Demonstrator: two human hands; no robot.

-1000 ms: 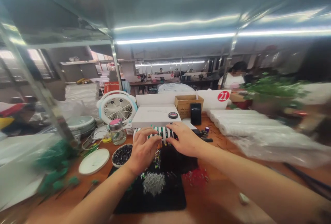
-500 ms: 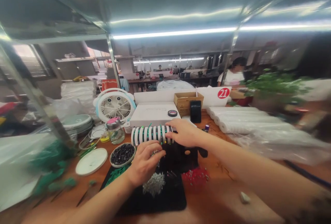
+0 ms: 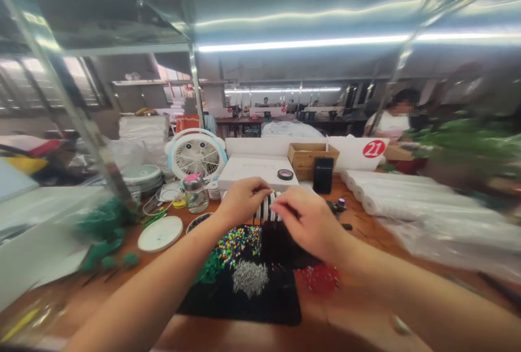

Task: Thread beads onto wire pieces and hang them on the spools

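Note:
A row of white ring-shaped spools with dark gaps stands at mid-table, largely covered by my hands. My left hand reaches over the left part of the row, its thumb and fingers pinched at the top. My right hand is closed at the right end, fingers curled towards the left fingertips. What either pinch holds is too small to make out. Nearer me, a pile of multicoloured beads, a heap of small silvery pieces and green strips lie on a black mat.
A white lid and a glass jar stand left, with a fan behind. A white box carries a black tape roll. Plastic-wrapped rolls lie right, near red pieces. A person sits beyond.
My left hand has risen from above the beads to the top of the spools, uncovering the bead pile. My right hand has curled its fingers. The view has swung slightly left.

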